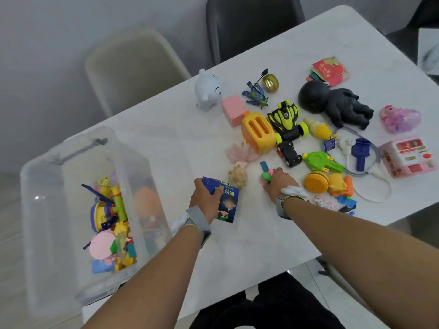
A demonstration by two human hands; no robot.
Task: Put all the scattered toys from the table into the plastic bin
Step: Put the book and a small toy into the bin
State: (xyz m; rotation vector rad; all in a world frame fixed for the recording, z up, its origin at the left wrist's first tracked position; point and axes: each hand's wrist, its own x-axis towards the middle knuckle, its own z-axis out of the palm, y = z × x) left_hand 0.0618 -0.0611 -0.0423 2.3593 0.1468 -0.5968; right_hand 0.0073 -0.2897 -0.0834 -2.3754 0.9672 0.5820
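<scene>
Hands: 2 | left hand [206, 198] fingers grip 1 blue box [225, 203] | right hand [279, 184] fingers grip 1 pink-green toy [266, 178]

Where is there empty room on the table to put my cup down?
The biggest bare patch of table is at the near edge, between the two arms, below the blue book. Another lies between the bin and the white figure. The far corner beyond the red cards is bare too. From the toaster rightward it is crowded.
</scene>
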